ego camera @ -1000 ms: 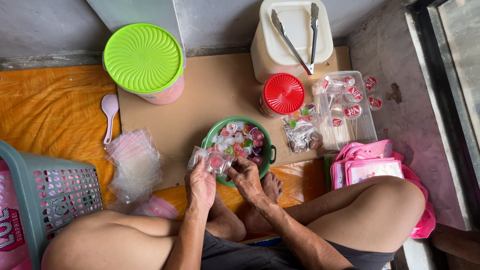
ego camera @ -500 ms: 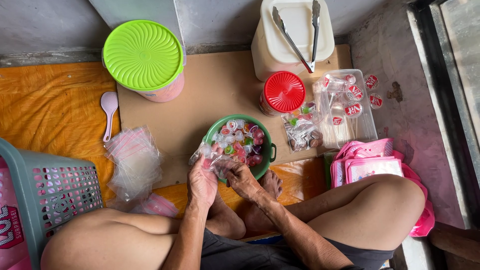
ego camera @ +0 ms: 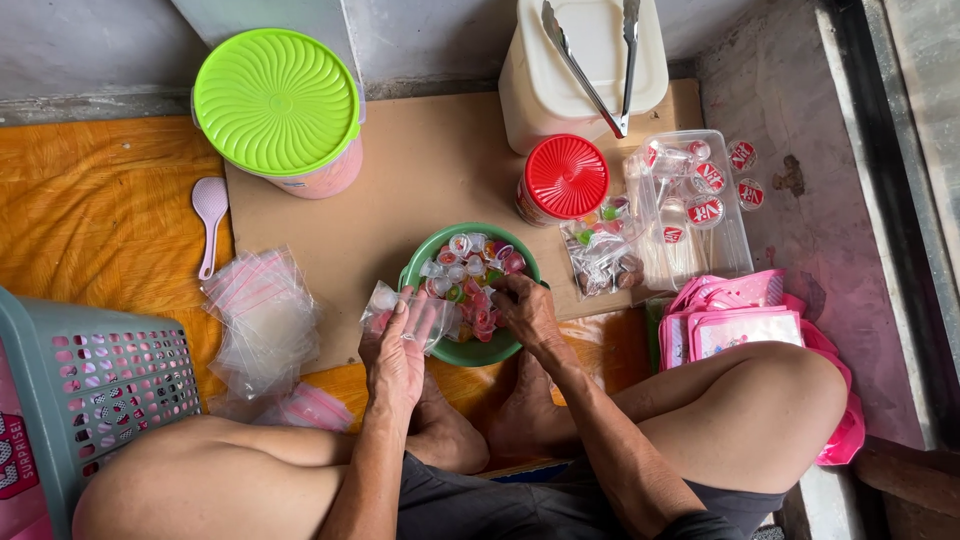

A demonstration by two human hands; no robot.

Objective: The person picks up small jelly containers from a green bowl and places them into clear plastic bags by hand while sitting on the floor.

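Over the green bowl point(ego camera: 470, 350), left hand point(ego camera: 397, 350) fingers pinch a clear bag point(ego camera: 385, 305); right hand point(ego camera: 525, 310) grips jelly cups point(ego camera: 478, 312).

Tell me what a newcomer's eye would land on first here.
Probably the big lime-green lid on the pink tub at upper left, then the red-lidded jar right of centre. Between them and the person's crossed legs sits a green bowl of small jelly cups, where the left hand holds a clear bag and the right hand reaches in.
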